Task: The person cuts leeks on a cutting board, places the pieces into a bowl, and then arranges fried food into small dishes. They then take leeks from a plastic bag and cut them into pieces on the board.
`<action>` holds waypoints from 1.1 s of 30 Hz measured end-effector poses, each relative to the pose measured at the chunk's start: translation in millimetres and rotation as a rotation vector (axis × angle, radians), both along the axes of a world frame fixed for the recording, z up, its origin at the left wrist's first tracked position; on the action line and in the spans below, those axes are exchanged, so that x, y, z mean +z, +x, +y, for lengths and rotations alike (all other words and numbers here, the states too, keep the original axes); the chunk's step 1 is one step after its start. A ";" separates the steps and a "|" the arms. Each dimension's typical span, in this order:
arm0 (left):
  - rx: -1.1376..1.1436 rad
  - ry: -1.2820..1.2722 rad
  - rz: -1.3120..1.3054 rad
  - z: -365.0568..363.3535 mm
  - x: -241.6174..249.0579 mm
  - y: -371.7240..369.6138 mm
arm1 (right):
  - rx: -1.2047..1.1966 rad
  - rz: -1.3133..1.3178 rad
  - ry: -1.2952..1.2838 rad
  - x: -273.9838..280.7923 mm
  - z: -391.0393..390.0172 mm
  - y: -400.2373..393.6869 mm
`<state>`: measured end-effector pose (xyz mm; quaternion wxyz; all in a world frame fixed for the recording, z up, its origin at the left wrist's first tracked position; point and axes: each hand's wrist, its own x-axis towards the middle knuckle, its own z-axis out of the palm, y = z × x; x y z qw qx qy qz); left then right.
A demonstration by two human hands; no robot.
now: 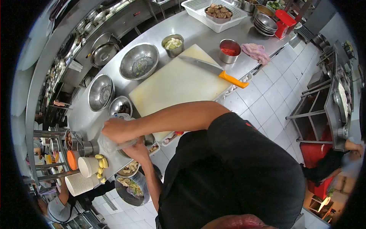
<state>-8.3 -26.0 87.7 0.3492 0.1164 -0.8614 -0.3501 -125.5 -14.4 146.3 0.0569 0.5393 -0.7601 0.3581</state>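
Observation:
My right hand reaches across to the left, with its fingers closed on a clear plastic bag. Just below it, my left hand is wrapped round the lower side of the same bag; its fingertips are partly hidden. Whether the bag holds anything cannot be made out. Right behind the hands stands a small steel bowl with dark contents. A white cutting board lies beyond my right forearm, with an orange-handled knife across its far right corner.
Steel colanders and pots of cut vegetables and red paste stand behind the board. White tub stacks and yellow pieces sit at lower left. A wok is below. Other people appear at both edges.

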 end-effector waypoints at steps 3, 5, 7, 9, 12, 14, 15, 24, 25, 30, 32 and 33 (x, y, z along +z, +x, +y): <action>0.131 -0.009 -0.115 -15.2 -12.1 9.2 | 0.042 -0.122 -0.047 52.1 64.4 -1.4; 0.198 -0.079 -0.147 -24.9 -15.8 16.3 | -0.010 -0.201 -0.137 73.9 116.5 -12.9; 0.217 -0.221 -0.113 -30.7 -11.7 19.8 | -0.183 -0.347 -0.391 77.5 171.7 -19.1; 0.234 -0.199 -0.056 -47.4 -18.6 21.3 | -0.405 -0.260 -0.431 53.0 212.0 -29.6; 0.228 -0.092 -0.018 -90.5 -44.1 25.4 | -0.693 -0.169 -0.383 -10.4 245.7 -28.5; 0.259 -0.086 -0.119 -95.7 -37.0 28.5 | -0.786 -0.027 -0.285 -74.5 257.2 -27.5; 0.237 -0.004 -0.121 -97.6 -34.9 31.8 | -0.780 -0.048 -0.135 -102.2 261.5 -20.3; 0.310 0.295 -0.111 -107.5 22.4 61.7 | -0.737 -0.204 0.018 -115.1 279.8 -18.2; 0.407 0.261 -0.130 -114.4 33.7 70.8 | -0.698 -0.229 0.000 -111.1 283.8 -25.7; 0.574 -0.063 0.280 -81.2 141.9 68.5 | -0.518 -0.264 -0.178 -76.2 271.4 -45.2; 0.419 -0.108 0.136 -72.8 161.1 49.8 | -0.425 -0.341 -0.101 -70.2 252.2 -49.0; 0.249 -0.070 0.028 -69.8 166.4 33.1 | -0.372 -0.358 -0.087 -65.8 240.1 -47.1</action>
